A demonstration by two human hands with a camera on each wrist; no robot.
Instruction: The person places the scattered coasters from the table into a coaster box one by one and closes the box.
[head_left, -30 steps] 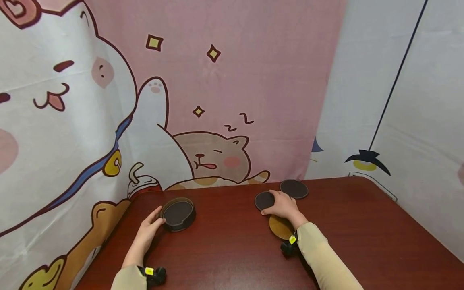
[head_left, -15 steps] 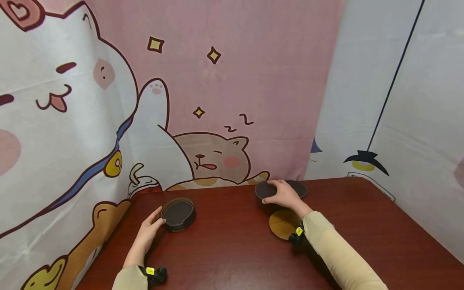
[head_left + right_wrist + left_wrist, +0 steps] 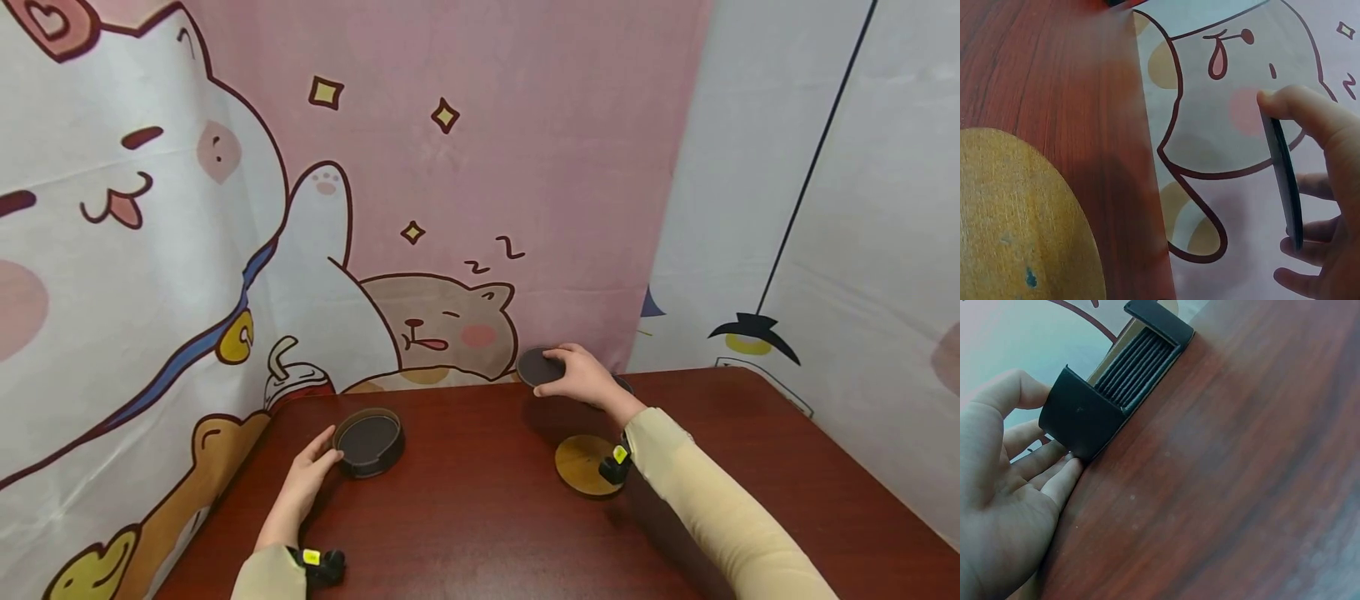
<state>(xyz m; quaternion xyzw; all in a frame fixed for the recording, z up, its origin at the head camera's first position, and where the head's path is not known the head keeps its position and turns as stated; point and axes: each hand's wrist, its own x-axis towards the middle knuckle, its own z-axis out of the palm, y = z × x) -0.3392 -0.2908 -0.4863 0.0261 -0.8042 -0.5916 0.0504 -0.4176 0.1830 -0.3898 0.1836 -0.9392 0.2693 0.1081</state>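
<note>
My left hand [image 3: 303, 479] holds the near left side of a round black coaster holder [image 3: 384, 463] standing on the table. Through the holder's front slot, in the left wrist view, several dark coasters [image 3: 1138, 370] lie stacked. Over the table's far edge, my right hand [image 3: 588, 377] pinches a thin dark round coaster [image 3: 536, 367] between thumb and fingers. In the right wrist view this coaster [image 3: 1284, 181] appears nearly edge-on, raised off the table. Another dark coaster [image 3: 624, 384] lies behind the right wrist, mostly hidden.
A yellowish-brown round disc [image 3: 581, 467] lies on the reddish-brown table [image 3: 480, 517] below the right wrist, whose camera partly covers it. A cartoon-printed cloth [image 3: 570, 167] hangs behind the table's far edge.
My right hand has lifted the dark coaster off the table and moved it up and slightly left, uncovering more of the yellowish-brown disc. The left hand and holder have stayed in place.
</note>
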